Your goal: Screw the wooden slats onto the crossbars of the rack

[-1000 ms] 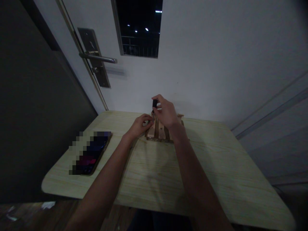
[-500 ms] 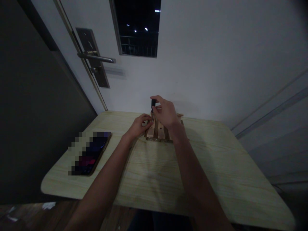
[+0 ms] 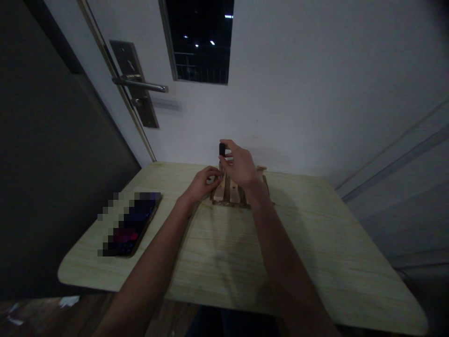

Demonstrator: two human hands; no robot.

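A small slatted wooden piece (image 3: 228,194) lies at the far side of the pale wooden table (image 3: 315,252), close to the wall. My right hand (image 3: 240,166) hovers over it, its fingers pinched round the dark handle of a small upright tool (image 3: 222,150) whose tip points down at the wood. My left hand (image 3: 201,183) rests at the piece's left end, fingertips pinched together right beside the tool's tip; what they hold is too small to make out.
A phone (image 3: 133,222) with a dark screen lies on the table's left part. Behind the table stands a white door with a metal lever handle (image 3: 140,85) and a dark window (image 3: 199,42). A dark panel fills the left side.
Both hands stay at the wooden piece. My right hand with the tool has shifted very slightly to the left; the view has drifted a little.
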